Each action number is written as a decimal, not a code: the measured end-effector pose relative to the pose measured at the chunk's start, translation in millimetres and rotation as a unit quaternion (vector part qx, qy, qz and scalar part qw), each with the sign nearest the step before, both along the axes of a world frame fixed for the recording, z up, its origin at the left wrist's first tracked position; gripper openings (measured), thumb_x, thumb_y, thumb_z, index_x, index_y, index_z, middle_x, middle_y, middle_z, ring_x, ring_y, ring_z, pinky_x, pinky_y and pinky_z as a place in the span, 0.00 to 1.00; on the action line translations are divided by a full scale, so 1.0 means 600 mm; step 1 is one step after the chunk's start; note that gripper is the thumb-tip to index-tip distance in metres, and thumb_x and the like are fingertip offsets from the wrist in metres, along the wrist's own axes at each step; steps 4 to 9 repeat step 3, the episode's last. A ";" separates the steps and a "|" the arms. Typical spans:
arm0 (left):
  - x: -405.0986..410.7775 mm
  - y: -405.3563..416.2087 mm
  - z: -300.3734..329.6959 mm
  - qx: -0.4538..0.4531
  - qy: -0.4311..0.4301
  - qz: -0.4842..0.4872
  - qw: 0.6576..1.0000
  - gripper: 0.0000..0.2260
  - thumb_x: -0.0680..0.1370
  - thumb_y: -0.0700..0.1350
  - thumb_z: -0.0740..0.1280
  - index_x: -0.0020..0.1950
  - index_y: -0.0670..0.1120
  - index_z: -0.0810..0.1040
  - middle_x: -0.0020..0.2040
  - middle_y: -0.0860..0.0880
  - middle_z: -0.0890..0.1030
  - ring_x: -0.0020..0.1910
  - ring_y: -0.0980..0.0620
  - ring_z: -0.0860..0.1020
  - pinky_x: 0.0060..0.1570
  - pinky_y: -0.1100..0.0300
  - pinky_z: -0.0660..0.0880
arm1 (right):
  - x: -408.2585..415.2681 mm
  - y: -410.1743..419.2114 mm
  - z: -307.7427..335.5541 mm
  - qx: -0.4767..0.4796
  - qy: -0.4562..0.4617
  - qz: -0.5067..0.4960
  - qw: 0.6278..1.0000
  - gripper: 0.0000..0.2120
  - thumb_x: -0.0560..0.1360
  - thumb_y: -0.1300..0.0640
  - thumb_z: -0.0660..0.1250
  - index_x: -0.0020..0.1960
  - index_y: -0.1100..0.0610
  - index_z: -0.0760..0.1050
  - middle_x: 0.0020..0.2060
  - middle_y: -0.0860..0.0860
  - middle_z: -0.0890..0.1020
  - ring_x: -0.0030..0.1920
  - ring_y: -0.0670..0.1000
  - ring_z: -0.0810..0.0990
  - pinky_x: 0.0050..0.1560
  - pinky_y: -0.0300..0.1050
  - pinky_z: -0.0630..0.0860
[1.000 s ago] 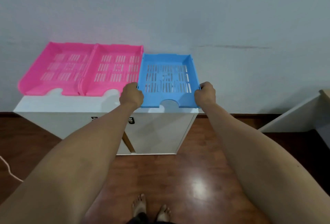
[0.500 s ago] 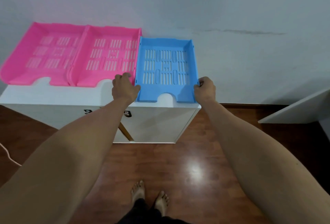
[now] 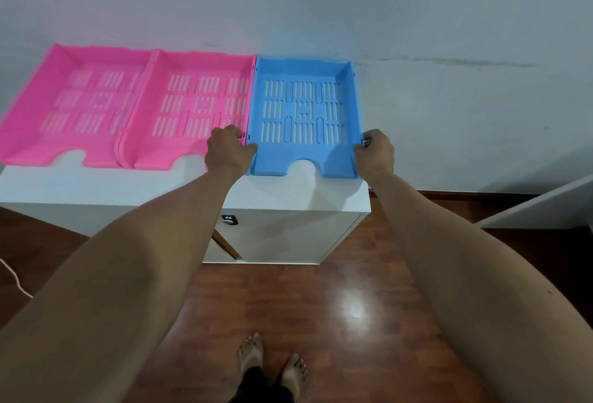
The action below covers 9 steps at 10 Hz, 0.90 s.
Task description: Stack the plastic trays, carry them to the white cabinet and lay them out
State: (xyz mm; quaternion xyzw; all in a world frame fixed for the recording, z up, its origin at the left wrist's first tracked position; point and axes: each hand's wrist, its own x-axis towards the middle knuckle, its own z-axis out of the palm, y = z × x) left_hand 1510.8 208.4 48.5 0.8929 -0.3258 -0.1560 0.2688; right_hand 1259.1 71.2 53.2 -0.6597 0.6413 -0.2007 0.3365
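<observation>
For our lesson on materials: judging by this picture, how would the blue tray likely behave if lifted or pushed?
The blue tray looks thin, slotted plastic, so probably light. It keeps its shape between the left hand and right hand, so likely fairly stiff. Flat on the smooth white cabinet, it would probably slide, not tip.

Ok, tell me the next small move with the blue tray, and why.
Probably let go: the blue tray seems to lie flat on the white cabinet, flush beside the pink tray, while left hand and right hand grip its sides.
</observation>
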 end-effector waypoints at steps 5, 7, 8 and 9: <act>-0.002 -0.010 -0.006 -0.022 0.000 0.011 1.000 0.18 0.75 0.51 0.73 0.59 0.40 0.79 0.51 0.45 0.78 0.45 0.45 0.77 0.41 0.55 0.72 | 0.008 -0.007 -0.002 0.003 -0.016 -0.008 1.000 0.14 0.82 0.61 0.63 0.67 0.59 0.74 0.58 0.58 0.83 0.46 0.56 0.81 0.47 0.50 0.80; -0.002 -0.010 -0.006 -0.022 0.000 0.011 1.000 0.18 0.75 0.51 0.73 0.59 0.40 0.79 0.51 0.45 0.78 0.45 0.45 0.77 0.41 0.55 0.72 | 0.008 -0.007 -0.002 0.003 -0.016 -0.008 1.000 0.14 0.82 0.61 0.63 0.67 0.59 0.74 0.58 0.58 0.83 0.46 0.56 0.81 0.47 0.50 0.80; -0.002 -0.010 -0.006 -0.022 0.000 0.011 1.000 0.18 0.75 0.51 0.73 0.59 0.40 0.79 0.51 0.45 0.78 0.45 0.45 0.77 0.41 0.55 0.72 | 0.008 -0.007 -0.002 0.003 -0.016 -0.008 1.000 0.14 0.82 0.61 0.63 0.67 0.59 0.74 0.58 0.58 0.83 0.46 0.56 0.81 0.47 0.50 0.80; -0.002 -0.010 -0.006 -0.022 0.000 0.011 1.000 0.18 0.75 0.51 0.73 0.59 0.40 0.79 0.51 0.45 0.78 0.45 0.45 0.77 0.41 0.55 0.72 | 0.008 -0.007 -0.002 0.003 -0.016 -0.008 1.000 0.14 0.82 0.61 0.63 0.67 0.59 0.74 0.58 0.58 0.83 0.46 0.56 0.81 0.47 0.50 0.80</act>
